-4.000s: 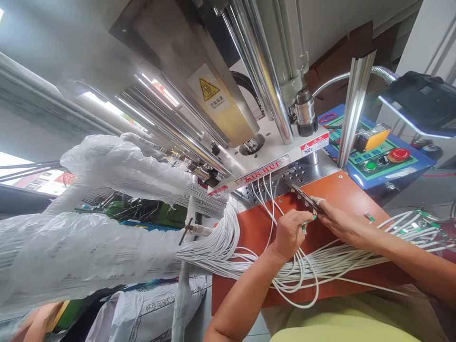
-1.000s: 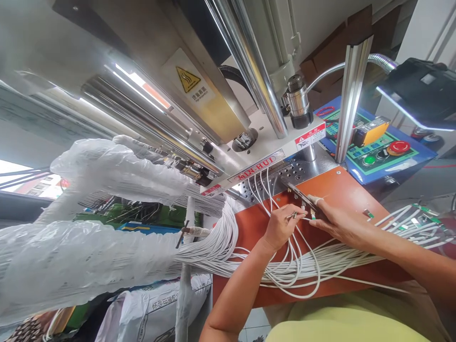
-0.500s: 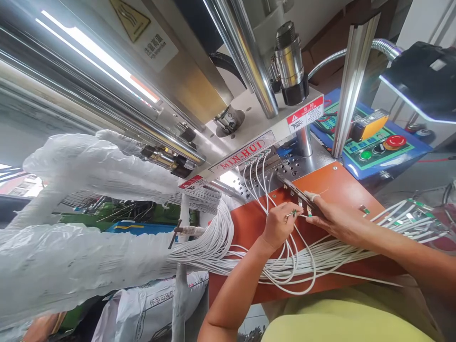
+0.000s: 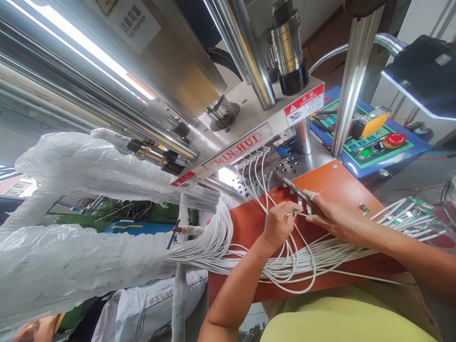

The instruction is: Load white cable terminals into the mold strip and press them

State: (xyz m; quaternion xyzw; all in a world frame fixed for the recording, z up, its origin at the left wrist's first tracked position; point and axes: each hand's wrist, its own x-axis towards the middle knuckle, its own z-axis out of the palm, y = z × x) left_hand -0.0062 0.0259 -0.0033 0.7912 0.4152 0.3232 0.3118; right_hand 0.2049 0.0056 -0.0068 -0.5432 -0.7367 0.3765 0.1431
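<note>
My left hand [image 4: 278, 223] is closed in a pinch on a white cable, whose small green circuit board end [image 4: 294, 213] sticks out between the fingers. Close beside it, my right hand [image 4: 329, 218] grips a narrow metal fixture bar [image 4: 296, 191] with small connector pieces along its edge. The bar's far end lies by the steel machine bed [image 4: 313, 164]. Several white cables [image 4: 261, 183] run from the press's mould area, under the MIN-HUI plate [image 4: 238, 149], down past my left hand. A thick bundle of white cables [image 4: 302, 261] crosses beneath my forearms.
An orange worktop [image 4: 342, 187] carries a small loose green board piece [image 4: 364, 208]. On the right are finished-looking cable ends with green boards [image 4: 409, 213] and a blue control box [image 4: 409, 156] with buttons. Plastic-wrapped cable bundles [image 4: 81, 256] fill the left. A metal post [image 4: 358, 80] stands behind.
The camera view has shifted slightly, so the press appears a little more to the left. Both hands keep nearly the same place and hold.
</note>
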